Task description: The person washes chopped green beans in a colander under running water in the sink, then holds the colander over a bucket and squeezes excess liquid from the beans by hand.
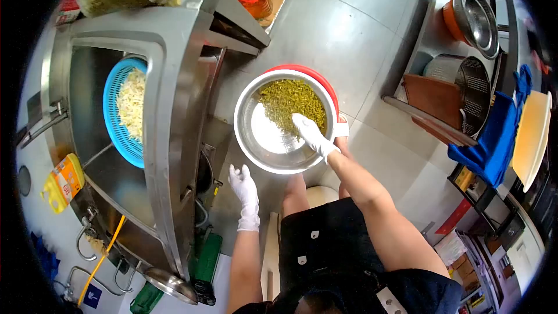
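A metal basin (247,134) rests over a red container (325,80), whose rim shows behind it. Chopped green pieces (285,96) cover the upper right part of the basin's floor; the rest is bare shiny metal. My right hand (311,134), in a white glove, reaches over the basin's right side with its fingertips at the green pieces; whether it holds any is hidden. Left of the basin's lower edge, my left hand (244,192), also gloved in white, is empty with its fingers apart and does not touch the basin.
At left, a steel sink (168,139) holds a blue basket (113,122) of pale shreds. A yellow bottle (63,183) stands beyond it. A rack (430,107) with metal bowls (479,20) is at right. Oil bottles (254,1) stand at the top.
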Available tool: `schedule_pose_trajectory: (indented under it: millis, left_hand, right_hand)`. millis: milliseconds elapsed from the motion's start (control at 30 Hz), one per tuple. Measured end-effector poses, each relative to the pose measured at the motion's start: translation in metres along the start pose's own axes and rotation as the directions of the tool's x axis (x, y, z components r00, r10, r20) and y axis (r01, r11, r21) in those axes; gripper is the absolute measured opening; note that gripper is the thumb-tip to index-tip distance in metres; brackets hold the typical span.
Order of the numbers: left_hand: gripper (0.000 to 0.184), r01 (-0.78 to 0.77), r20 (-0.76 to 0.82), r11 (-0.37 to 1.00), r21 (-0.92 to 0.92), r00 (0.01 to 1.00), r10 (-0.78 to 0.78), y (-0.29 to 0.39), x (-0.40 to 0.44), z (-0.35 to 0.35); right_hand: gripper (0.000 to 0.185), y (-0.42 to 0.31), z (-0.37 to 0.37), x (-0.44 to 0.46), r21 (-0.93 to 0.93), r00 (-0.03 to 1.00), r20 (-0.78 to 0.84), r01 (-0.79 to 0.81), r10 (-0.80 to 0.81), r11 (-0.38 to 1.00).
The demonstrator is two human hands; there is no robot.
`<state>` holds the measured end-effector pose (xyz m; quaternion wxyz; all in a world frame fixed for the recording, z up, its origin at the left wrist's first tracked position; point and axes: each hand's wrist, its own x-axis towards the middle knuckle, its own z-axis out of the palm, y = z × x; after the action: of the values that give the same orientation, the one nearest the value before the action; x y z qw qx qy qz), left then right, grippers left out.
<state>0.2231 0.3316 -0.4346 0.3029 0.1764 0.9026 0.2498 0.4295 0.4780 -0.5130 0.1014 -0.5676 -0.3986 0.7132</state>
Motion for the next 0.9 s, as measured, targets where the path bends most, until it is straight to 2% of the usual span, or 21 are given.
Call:
schedule_pose_trajectory:
  millis: [33,67,100,133,167,200,233,267,333,400,467,500,533,567,633,700,733,767,800,833,900]
  left_hand:
    - [0.051,-0.001,0.007,1.0,-0.012,1.0,0.002,-0.004,-0.01,-0.005]
    - [0.048,0.031,0.031,0.998,-0.057,0.999,-0.029,-0.008,-0.016,-0.008]
    - [0.046,-0.055,0.029,0.998,-0.032,0.998,0.056,0.001,-0.023,-0.01]
    - [0.045,-0.14,0.029,0.99,-0.005,0.99,0.14,0.019,-0.031,-0.011]
    - [0.044,-0.224,0.031,0.974,0.022,0.974,0.223,0.04,-0.045,-0.015]
    - [0.04,-0.383,0.033,0.923,0.042,0.924,0.382,0.071,-0.068,-0.026]
    - [0.037,-0.591,0.04,0.798,0.122,0.806,0.591,0.095,-0.085,-0.032]
    - [0.036,-0.689,0.073,0.716,0.109,0.724,0.686,0.127,-0.102,-0.032]
    - [0.04,-0.777,0.166,0.623,-0.094,0.605,0.779,0.153,-0.123,-0.017]
    - [0.037,-0.712,0.29,0.636,-0.297,0.568,0.77,0.19,-0.131,0.003]
    - [0.039,-0.244,0.413,0.877,-0.414,0.808,0.42,0.182,-0.106,0.032]
    - [0.043,-0.028,0.467,0.929,-0.37,0.858,0.212,0.15,-0.084,0.044]
    - [0.047,0.194,0.499,0.925,-0.326,0.866,-0.006,0.119,-0.062,0.056]
    - [0.048,0.15,0.478,0.959,-0.24,0.878,-0.018,0.103,-0.05,0.051]
    - [0.041,-0.148,0.289,0.986,-0.071,0.944,0.162,0.108,-0.056,0.042]
    - [0.036,-0.2,0.317,0.971,-0.128,0.92,0.232,0.11,-0.061,0.032]
    - [0.036,-0.217,0.347,0.968,-0.129,0.904,0.249,0.101,-0.065,0.029]
    - [0.035,-0.242,0.388,0.96,-0.139,0.879,0.277,0.093,-0.066,0.031]
    - [0.036,-0.267,0.429,0.949,-0.169,0.847,0.314,0.085,-0.067,0.031]
    - [0.037,-0.239,0.477,0.961,-0.14,0.834,0.277,0.073,-0.074,0.029]
    - [0.038,-0.26,0.579,0.965,-0.045,0.78,0.237,0.086,-0.091,0.024]
  right_hand:
    - [0.065,-0.011,0.005,-0.013,0.555,0.999,0.033,-0.044,0.03,0.831]
    - [0.071,-0.021,0.002,-0.022,0.73,0.99,0.14,-0.103,0.0,0.676]
    - [0.076,-0.044,-0.003,-0.031,0.856,0.97,0.236,-0.181,-0.055,0.485]
    - [0.084,-0.054,-0.001,-0.033,0.906,0.954,0.265,-0.198,-0.137,0.374]
    - [0.083,-0.061,-0.001,-0.04,0.914,0.951,0.28,-0.222,-0.133,0.339]
    - [0.082,-0.075,-0.003,-0.052,0.916,0.941,0.307,-0.252,-0.142,0.311]
    - [0.081,-0.084,-0.001,-0.061,0.916,0.931,0.334,-0.285,-0.146,0.281]
    - [0.082,-0.091,0.001,-0.065,0.915,0.929,0.346,-0.303,-0.131,0.267]
    - [0.084,-0.103,0.006,-0.069,0.91,0.923,0.369,-0.336,-0.106,0.244]
    - [0.088,-0.107,0.015,-0.066,0.896,0.917,0.389,-0.354,-0.087,0.267]
    - [0.089,-0.106,0.01,-0.069,0.894,0.918,0.384,-0.343,-0.097,0.288]
    - [0.089,-0.106,0.007,-0.07,0.893,0.919,0.381,-0.337,-0.102,0.298]
    - [0.09,-0.108,0.008,-0.073,0.864,0.89,0.451,-0.417,-0.066,0.281]
    - [0.089,-0.121,0.005,-0.084,0.839,0.882,0.464,-0.407,-0.083,0.361]
    - [0.089,-0.126,-0.006,-0.084,0.873,0.893,0.424,-0.359,-0.151,0.331]
    - [0.082,-0.121,-0.029,-0.078,0.616,0.948,0.299,-0.279,0.109,0.737]
    - [0.072,-0.108,-0.039,-0.075,0.398,0.98,0.192,-0.037,-0.044,0.917]
    - [0.061,-0.089,-0.05,-0.064,-0.11,0.99,-0.14,-0.038,0.022,0.993]
    - [0.058,-0.045,-0.07,-0.041,-0.136,0.989,-0.142,0.009,-0.028,0.991]
    - [0.056,-0.041,-0.093,-0.051,-0.096,0.998,-0.064,0.02,-0.026,0.995]
    - [0.05,-0.062,-0.153,-0.096,-0.217,0.997,-0.074,-0.023,0.007,0.976]
